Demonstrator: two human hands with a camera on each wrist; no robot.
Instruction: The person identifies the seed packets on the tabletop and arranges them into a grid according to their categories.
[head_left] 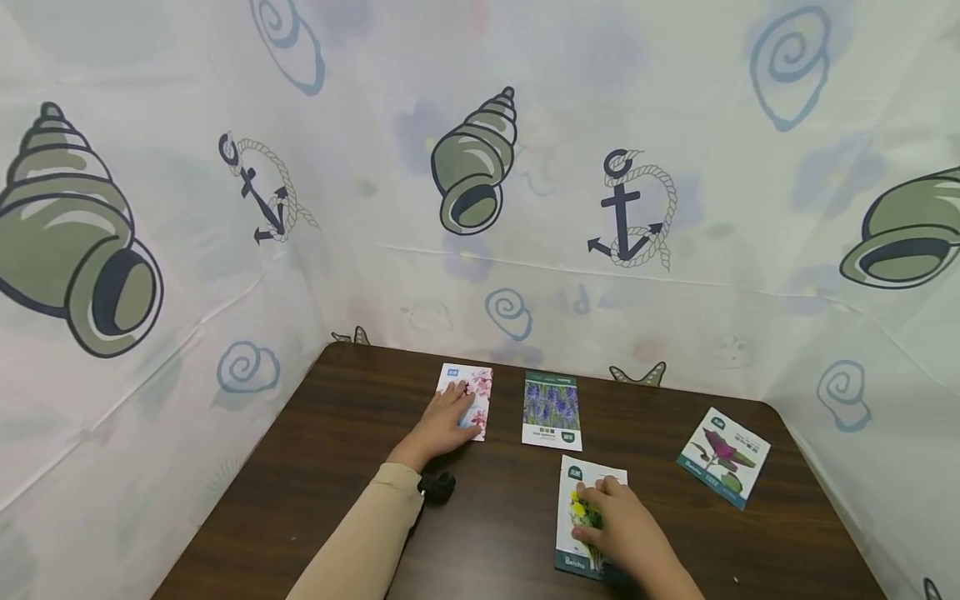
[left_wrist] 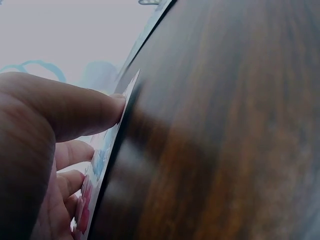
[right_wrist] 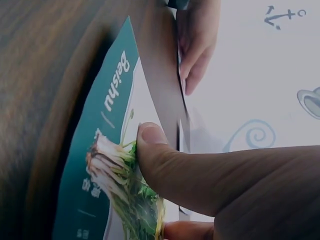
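Note:
In the head view my left hand (head_left: 442, 421) lies over a white seed packet with pink blossoms (head_left: 480, 387), fingers spread on its face. The left wrist view has the thumb (left_wrist: 107, 111) pressing on the packet's edge, with the other fingers behind it. Nearer to me, my right hand (head_left: 626, 525) rests on a seed packet with yellow flowers (head_left: 572, 546) and a green "Beishu" band, covering part of its right side. In the right wrist view the thumb (right_wrist: 155, 145) touches the printed front of that packet beside the pictured roots.
A seed packet with purple flowers (head_left: 551, 408) lies between and beyond the hands. Farther right is a tilted packet with a magenta bloom (head_left: 723, 454). The dark wood table (head_left: 480, 533) meets a printed cloth (head_left: 555, 317) along its back and sides.

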